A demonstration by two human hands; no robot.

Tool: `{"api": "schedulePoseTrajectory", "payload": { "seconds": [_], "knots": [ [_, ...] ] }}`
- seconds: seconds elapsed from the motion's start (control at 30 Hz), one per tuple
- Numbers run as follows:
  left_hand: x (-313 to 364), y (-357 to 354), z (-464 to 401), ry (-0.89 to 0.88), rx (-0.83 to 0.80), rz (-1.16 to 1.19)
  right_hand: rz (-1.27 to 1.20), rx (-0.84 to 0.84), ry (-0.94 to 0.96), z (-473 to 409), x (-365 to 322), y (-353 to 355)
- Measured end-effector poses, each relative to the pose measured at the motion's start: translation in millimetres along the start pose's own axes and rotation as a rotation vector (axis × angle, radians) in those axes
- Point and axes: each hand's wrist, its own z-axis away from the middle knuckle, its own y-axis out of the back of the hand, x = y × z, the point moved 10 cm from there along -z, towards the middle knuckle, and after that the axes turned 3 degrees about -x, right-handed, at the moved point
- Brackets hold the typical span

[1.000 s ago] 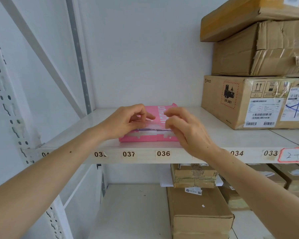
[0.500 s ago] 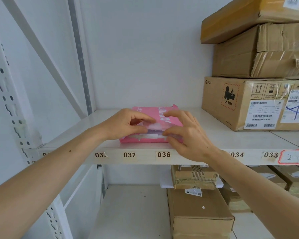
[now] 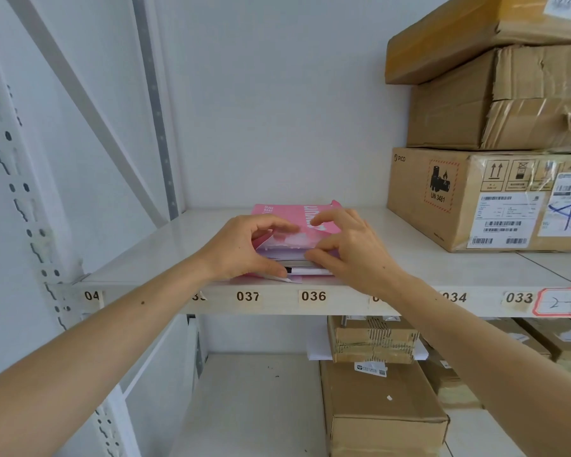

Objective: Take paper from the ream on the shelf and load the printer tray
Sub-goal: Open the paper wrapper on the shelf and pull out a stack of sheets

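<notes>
A pink-wrapped paper ream (image 3: 290, 216) lies flat on the white shelf (image 3: 442, 272), above labels 036 and 037. Its near end is torn open and white sheets (image 3: 305, 270) show there. My left hand (image 3: 241, 249) grips the ream's near left corner, thumb under the wrapper flap, fingers on top. At the near right corner, my right hand (image 3: 353, 249) pinches the paper stack between thumb and fingers. No printer is in view.
Three stacked cardboard boxes (image 3: 495, 196) stand on the same shelf to the right, a hand's width from the ream. Below, more cardboard boxes (image 3: 379, 413) fill the lower shelf's right side. A diagonal brace and perforated upright (image 3: 20, 192) bound the left.
Both hands have slid from the ream's top down to its open near end. The wrapper flap is lifted, and white sheets now show between my fingers.
</notes>
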Motion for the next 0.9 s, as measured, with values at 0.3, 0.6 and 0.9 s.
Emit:
{"api": "schedulePoseTrajectory", "payload": {
  "seconds": [0.3, 0.6, 0.9],
  "knots": [
    [-2.1, -0.5, -1.3, 0.011, -0.008, -0.048, 0.048, 0.021, -0.065, -14.5, -0.1, 2.8],
    [-3.0, 1.0, -0.9, 0.024, -0.008, -0.072, 0.101, 0.01, -0.006, -12.6, -5.0, 3.2],
    [0.6, 1.4, 1.9, 0.016, -0.012, -0.091, 0.223, 0.007, 0.081, -5.9, -15.6, -0.9]
  ]
}}
